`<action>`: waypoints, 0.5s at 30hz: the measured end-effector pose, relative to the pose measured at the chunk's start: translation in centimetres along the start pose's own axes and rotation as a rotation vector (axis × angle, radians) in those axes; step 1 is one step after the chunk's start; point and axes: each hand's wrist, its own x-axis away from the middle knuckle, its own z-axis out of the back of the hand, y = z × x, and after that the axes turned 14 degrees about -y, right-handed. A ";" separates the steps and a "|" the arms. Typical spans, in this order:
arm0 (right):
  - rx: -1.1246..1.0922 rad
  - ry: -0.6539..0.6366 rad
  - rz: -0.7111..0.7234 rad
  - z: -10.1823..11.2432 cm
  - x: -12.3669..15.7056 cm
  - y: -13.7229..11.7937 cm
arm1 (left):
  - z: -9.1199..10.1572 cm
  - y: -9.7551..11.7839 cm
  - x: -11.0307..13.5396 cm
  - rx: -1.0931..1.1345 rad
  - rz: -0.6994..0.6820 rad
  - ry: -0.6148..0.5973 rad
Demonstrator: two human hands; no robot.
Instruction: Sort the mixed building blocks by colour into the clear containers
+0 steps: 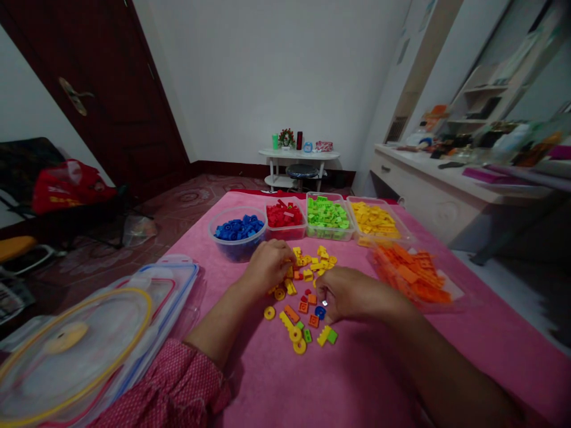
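My left hand is bent with curled fingers at the left edge of a loose pile of yellow toy bricks. Its fingertips are partly hidden, so what they hold does not show. To the right, my right hand curls down over the pile's near side, closed, close to a blue round piece; whatever lies between its fingers is hidden. Orange bricks, small red pieces, green bricks and yellow rings lie scattered on the pink cloth in front of the hands.
Behind the pile stand containers of blue, red, green and yellow bricks. A clear box of orange bricks sits to the right. Stacked lids lie at left. A dresser stands beyond the table's right side.
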 end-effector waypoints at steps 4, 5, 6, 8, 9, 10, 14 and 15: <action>0.046 0.037 0.003 -0.7 -0.7 -1.0 | 0.1 0.6 0.1 0.065 -0.020 -0.007; 0.047 0.042 0.026 -0.9 -0.9 -1.1 | 0.1 0.6 0.1 0.098 -0.028 -0.001; 0.042 0.050 0.059 -1.0 -1.1 -1.2 | 0.0 0.7 0.0 0.139 -0.037 0.008; 0.009 0.062 0.129 -1.3 -1.4 -1.0 | -0.2 0.8 0.0 0.269 -0.048 0.030; -0.017 0.058 0.158 -1.4 -1.5 -0.8 | -0.3 1.0 -0.1 0.367 -0.046 0.042; -0.049 0.047 0.181 -1.4 -1.7 -0.5 | -0.4 1.1 -0.2 0.490 -0.036 0.052; -0.161 0.019 0.184 -0.9 -1.9 1.3 | -0.5 2.0 -0.5 1.005 0.055 0.059; -0.185 0.039 0.165 -0.5 -1.8 1.6 | -0.5 2.3 -0.5 1.081 0.076 0.048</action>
